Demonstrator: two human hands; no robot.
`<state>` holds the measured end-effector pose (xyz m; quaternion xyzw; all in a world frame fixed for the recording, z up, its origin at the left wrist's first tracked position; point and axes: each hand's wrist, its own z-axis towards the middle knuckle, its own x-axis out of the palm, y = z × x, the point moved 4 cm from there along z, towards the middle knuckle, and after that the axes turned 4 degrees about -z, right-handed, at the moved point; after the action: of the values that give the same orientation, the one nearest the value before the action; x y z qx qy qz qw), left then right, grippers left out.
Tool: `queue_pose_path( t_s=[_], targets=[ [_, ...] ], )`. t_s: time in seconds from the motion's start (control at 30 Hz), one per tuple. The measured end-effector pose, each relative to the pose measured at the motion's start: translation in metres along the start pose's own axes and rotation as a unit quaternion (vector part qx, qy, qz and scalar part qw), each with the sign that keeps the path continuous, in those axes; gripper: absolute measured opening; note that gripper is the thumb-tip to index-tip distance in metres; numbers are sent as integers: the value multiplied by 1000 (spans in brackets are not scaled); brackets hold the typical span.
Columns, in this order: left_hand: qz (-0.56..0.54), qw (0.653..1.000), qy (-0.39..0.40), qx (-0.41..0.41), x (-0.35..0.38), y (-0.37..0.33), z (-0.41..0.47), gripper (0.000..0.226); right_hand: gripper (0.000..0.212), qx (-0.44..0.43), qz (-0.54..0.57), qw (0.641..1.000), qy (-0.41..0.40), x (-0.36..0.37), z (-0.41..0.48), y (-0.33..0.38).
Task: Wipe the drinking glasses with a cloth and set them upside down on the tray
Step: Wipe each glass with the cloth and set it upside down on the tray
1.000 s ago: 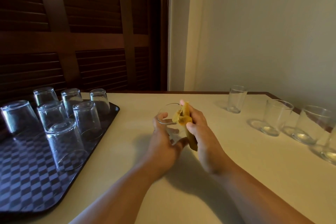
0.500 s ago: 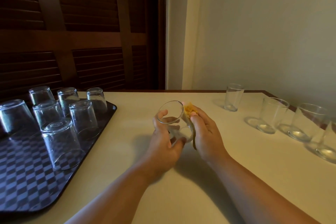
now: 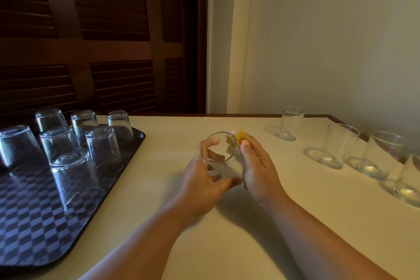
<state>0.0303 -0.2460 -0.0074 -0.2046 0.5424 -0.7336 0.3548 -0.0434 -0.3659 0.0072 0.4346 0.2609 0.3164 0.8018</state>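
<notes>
Left hand (image 3: 200, 179): its grip was wrapped around the clear drinking glass (image 3: 223, 159), fingers curled over the far side and the thumb along the base, holding it above the desk.
Right hand (image 3: 259, 170): it pressed the crumpled yellow cloth (image 3: 240, 138) against the glass's right side near the rim; the grip was closed on the cloth, thumb on top.
Held glass: it was tilted, with its open mouth turned up and toward the camera, between the two hands, in the middle of the cream-coloured desk (image 3: 227, 245).
Cloth: a tuft showed above the right thumb, and a thin dark-yellow end hung below the right palm.
Tray: the dark checkered tray (image 3: 34, 229) lay on the left part of the desk, well apart from the hands.
Glasses on tray: seven clear upturned glasses (image 3: 75, 179) stood mouth down in a cluster on its far half.
Waiting glasses: four clear upright glasses (image 3: 339, 145) stood in a row along the right side of the desk, near the pale wall (image 3: 329, 41).
Background: dark wooden louvred shutters (image 3: 102, 29) stood behind the tray.
</notes>
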Motion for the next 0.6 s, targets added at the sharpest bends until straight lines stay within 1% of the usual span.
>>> queue_pose_path(
  t_s=[0.07,0.13,0.17,0.27,0.33,0.4,0.43,0.5,0.53,0.6],
  targets=[
    [14,1000,-7,-9,-2,-2,-1,68,39,-31,-10,999,2,7,-5,9],
    [-14,1000,-20,-4,-3,-4,0,61,41,-68,-12,998,0,10,-6,16],
    [-16,1000,-22,6,-3,-4,0,61,41,-74,-13,997,-1,10,-5,14],
    [-26,1000,-6,2,0,0,0,69,43,-34,-20,999,-2,5,2,1],
    [-28,999,25,-16,3,6,-1,82,36,-4,-35,999,-5,2,3,-6],
    [33,996,70,-33,7,9,-3,100,38,-14,-23,1000,-7,4,1,-1],
    [66,994,79,-39,7,9,-3,103,39,-29,-17,999,-8,4,-1,5],
    [49,996,59,-37,5,7,-2,97,41,-73,-24,997,-9,8,-5,15],
    [46,998,42,-21,4,6,-1,93,41,-88,-20,996,-7,8,-6,17],
    [64,998,12,20,1,1,1,87,44,-75,0,997,-5,7,-3,14]
  ],
)
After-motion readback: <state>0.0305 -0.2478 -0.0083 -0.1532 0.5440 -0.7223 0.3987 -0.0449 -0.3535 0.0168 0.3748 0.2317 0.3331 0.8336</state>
